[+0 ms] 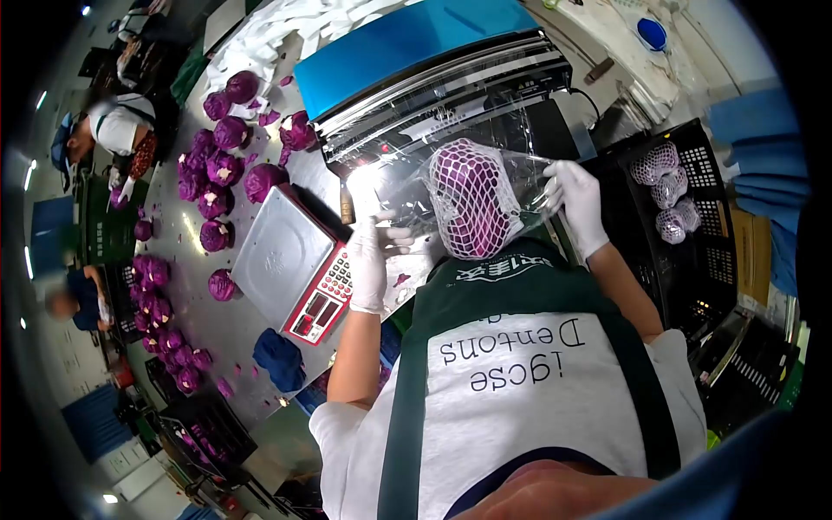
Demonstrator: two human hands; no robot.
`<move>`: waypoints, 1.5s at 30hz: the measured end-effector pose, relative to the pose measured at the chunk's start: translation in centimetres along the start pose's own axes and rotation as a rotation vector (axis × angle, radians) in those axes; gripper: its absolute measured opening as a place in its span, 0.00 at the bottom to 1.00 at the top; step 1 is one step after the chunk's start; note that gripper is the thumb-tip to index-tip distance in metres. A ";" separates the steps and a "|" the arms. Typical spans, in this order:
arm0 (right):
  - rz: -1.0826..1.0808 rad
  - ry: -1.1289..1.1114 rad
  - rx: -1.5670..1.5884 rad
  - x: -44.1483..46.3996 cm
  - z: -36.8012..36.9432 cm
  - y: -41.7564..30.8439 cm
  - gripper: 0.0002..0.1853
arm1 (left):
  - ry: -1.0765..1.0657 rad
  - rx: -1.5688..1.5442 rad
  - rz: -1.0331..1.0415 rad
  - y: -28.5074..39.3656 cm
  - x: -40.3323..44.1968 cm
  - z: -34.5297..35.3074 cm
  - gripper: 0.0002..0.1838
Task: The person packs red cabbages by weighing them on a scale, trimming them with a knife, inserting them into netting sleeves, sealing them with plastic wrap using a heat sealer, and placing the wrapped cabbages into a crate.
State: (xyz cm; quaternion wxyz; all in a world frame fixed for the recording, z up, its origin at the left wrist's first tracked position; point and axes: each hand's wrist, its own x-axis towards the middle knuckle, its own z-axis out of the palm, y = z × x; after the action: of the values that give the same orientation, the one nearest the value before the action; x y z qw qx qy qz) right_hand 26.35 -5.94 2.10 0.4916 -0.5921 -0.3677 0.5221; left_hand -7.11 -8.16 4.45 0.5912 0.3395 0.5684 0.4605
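Purple cabbage in white foam netting [472,199] lies within clear plastic film [407,186], in front of the sealing machine [433,87] with its blue top. White gloves cover both hands. On the left of the netted cabbage, my left hand [373,260] has its fingers spread at the edge of the film; the thumb side is partly blurred. To the right, my right hand [572,201] pinches the gathered film, which is stretched toward it. A digital scale [282,256] with a red keypad stands beside my left hand.
Loose purple cabbages [225,169] cover the metal table's left part. A blue cloth [279,360] lies near its front edge. On the right, a black crate [693,260] holds several netted items. Co-workers [121,126] stand at the far left.
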 end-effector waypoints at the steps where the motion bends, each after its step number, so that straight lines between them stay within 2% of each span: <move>1: -0.014 0.030 0.054 0.4 0.0 -0.8 0.15 | 0.052 0.004 0.010 0.3 0.0 -0.2 0.24; 3: 0.020 0.023 0.117 1.0 -1.5 -2.3 0.14 | 0.105 -0.094 -0.059 1.9 -0.3 -0.2 0.23; 5: 0.118 -0.015 0.284 2.0 -4.5 -2.4 0.14 | 0.119 -0.349 -0.119 2.8 -1.1 -0.1 0.20; 7: 0.249 -0.120 0.550 2.3 -7.3 -2.2 0.13 | 0.127 -0.615 -0.273 4.5 -3.1 -0.2 0.20; 9: 0.335 -0.136 0.575 2.3 -9.1 -1.2 0.12 | 0.102 -0.658 -0.279 5.1 -4.6 0.0 0.19; 11: 0.438 -0.023 0.526 2.0 -9.8 0.6 0.11 | 0.069 -0.799 -0.314 2.5 -4.4 -1.4 0.20; 12: 0.500 -0.048 0.545 2.1 -11.2 3.2 0.11 | 0.066 -0.893 -0.395 0.6 -4.0 -2.0 0.20; 13: 0.559 -0.070 0.565 2.2 -12.4 5.6 0.11 | 0.159 -0.818 -0.463 -1.0 -3.8 -2.1 0.17; 14: 0.608 -0.054 0.547 1.6 -12.2 6.4 0.11 | 0.158 -0.877 -0.517 -2.1 -3.5 -2.1 0.17; 15: 0.689 0.046 0.567 1.3 -11.9 7.3 0.10 | 0.160 -0.937 -0.572 -3.1 -3.4 -2.2 0.16; 18: 0.778 0.141 0.522 0.9 -11.1 8.4 0.09 | 0.069 -0.875 -0.570 -7.1 -1.8 -3.5 0.15; 19: 0.787 0.107 0.514 1.0 -11.3 8.8 0.10 | 0.025 -0.850 -0.559 -8.2 -0.8 -3.7 0.14; 20: 0.794 0.074 0.509 1.0 -11.5 9.6 0.10 | 0.088 -0.733 -0.683 -6.9 0.3 -1.7 0.12; 21: 0.800 0.042 0.506 1.0 -11.6 10.3 0.10 | 0.136 -0.702 -0.820 -10.5 2.1 -1.8 0.11; 23: 0.880 -0.015 0.514 0.1 -11.3 10.8 0.11 | -0.269 -0.718 -0.924 -12.3 3.5 -0.5 0.10; 25: 0.877 0.024 0.452 -1.5 -10.8 11.5 0.11 | -0.357 -0.655 -0.870 -13.8 5.0 2.2 0.10; 26: 0.855 -0.010 0.444 -2.4 -10.6 10.9 0.11 | -0.344 -0.550 -0.936 -14.0 6.3 3.8 0.10; 27: 0.875 -0.060 0.488 -3.0 -11.0 11.1 0.10 | -0.462 -0.623 -0.987 -16.1 7.5 4.6 0.10; 28: 0.895 -0.109 0.534 -3.6 -11.7 11.4 0.10 | -0.745 -0.248 -0.456 -15.8 7.6 6.4 0.12; 29: 0.913 -0.158 0.580 -4.3 -12.1 11.5 0.09 | -0.841 -0.358 -0.601 -16.9 7.8 8.6 0.17; 30: 0.910 0.050 0.458 -5.6 -11.0 10.0 0.08 | -0.927 -0.448 -0.756 -17.9 8.0 10.8 0.23; 32: 0.453 0.132 0.016 -9.1 -10.9 10.5 0.08 | -0.972 -0.562 -1.066 -14.7 7.7 14.3 0.23; 34: 0.421 0.202 0.143 -10.9 -13.9 9.3 0.08 | -1.272 -0.666 -0.906 -15.7 7.8 18.0 0.21; 35: 0.616 0.233 0.493 -11.8 -16.8 6.5 0.08 | -1.406 -0.638 -0.712 -16.8 7.4 19.4 0.21; 37: 0.390 0.363 0.353 -13.3 -16.4 0.5 0.09 | -1.454 -0.826 -0.945 -17.7 6.6 22.4 0.22; 38: 0.290 0.424 0.225 -13.7 -16.1 -2.2 0.10 | -1.139 -0.521 -1.122 -9.5 5.6 22.3 0.20; 39: 0.192 0.484 0.097 -14.2 -15.7 -4.6 0.11 | -1.309 -0.475 -0.767 -10.3 5.6 22.7 0.23; 41: 0.005 0.529 -0.057 -14.9 -14.5 -8.8 0.15 | -1.403 -0.654 -0.916 -9.8 6.0 23.4 0.25; 43: -0.128 0.236 -0.028 -16.0 -13.8 -12.8 0.17 | -1.457 -0.834 -1.051 -8.4 7.3 22.9 0.28; 45: -0.365 0.042 -0.028 -15.3 -10.0 -16.3 0.20 | -1.632 -0.604 -0.789 -4.5 8.3 21.0 0.31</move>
State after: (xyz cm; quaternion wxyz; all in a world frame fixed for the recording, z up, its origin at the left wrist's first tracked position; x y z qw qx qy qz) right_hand 34.56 -18.45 21.52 0.5776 -0.5331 -0.4658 0.4065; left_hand 13.66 0.58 -0.09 0.9807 0.1728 -0.0886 -0.0235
